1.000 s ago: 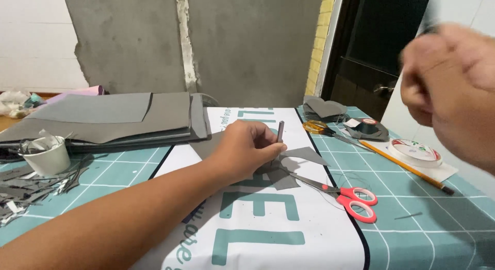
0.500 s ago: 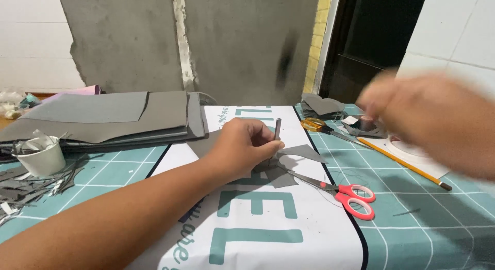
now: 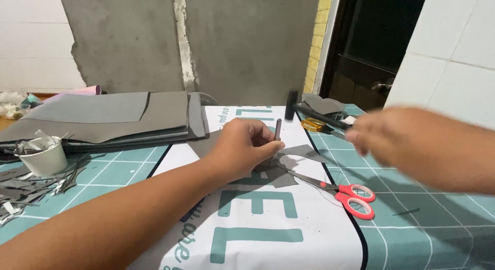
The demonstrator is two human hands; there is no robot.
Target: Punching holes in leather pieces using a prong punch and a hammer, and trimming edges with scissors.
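the left hand [image 3: 246, 146] rests on the white printed sheet [image 3: 268, 218] on the worktop [image 3: 428, 218], its fingers pinching a thin metal punch [image 3: 278, 129] that stands upright on a grey foam cutout [image 3: 289, 164]. the right hand [image 3: 397, 138] is blurred above the teal mat, fingers curled around a dark hammer [image 3: 309, 111] whose head hangs just beside the punch top. red-handled scissors [image 3: 340, 190] lie near the cutout; grey foam sheets [image 3: 113, 118] and a white cup [image 3: 44, 156] sit well apart at left.
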